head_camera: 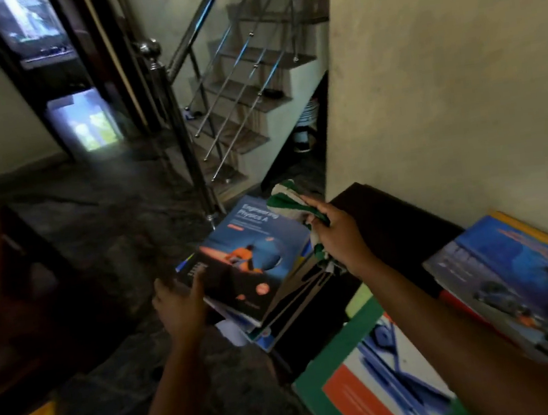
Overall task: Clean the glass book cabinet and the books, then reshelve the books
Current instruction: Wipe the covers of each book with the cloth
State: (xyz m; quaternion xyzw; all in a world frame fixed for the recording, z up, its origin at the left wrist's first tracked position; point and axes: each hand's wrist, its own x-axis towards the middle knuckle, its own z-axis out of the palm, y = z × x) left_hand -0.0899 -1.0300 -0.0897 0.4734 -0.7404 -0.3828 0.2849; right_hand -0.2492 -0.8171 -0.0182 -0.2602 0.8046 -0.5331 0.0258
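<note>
The head view looks down a dim hallway onto a dark wooden worktop (388,224) set against a cream plastered wall (455,64). At the worktop's left end lies a tilted stack of mixed paperback books (270,328). On top of it is a glossy blue paperback book (252,241) titled "Engineering Physics A", with an orange figure on its cover. How much of the stack rests on the worktop cannot be told.

The left hand (179,307) reaches to the stack's near left corner. Its fingers (198,278) are stretched out fairly straight and touch the edge of the top book, curled round nothing.

The right hand (334,234) hovers over the right side of the blue book. Its fingers are closed tightly round a crumpled green-and-white cloth (285,199), which bunches out above the knuckles and hangs below the wrist.

Nearer the camera, a flat green book with an orange and white panel (353,390) lies partly under the right forearm. To the right, against the wall, a blurred blue-covered book (516,281) tops another pile.

Behind, a tiled staircase with a polished steel railing (216,86) rises from the dark marbled floor (110,210). At the top left stands a dark-framed glass panel (37,33); whether it belongs to the cabinet cannot be told.
</note>
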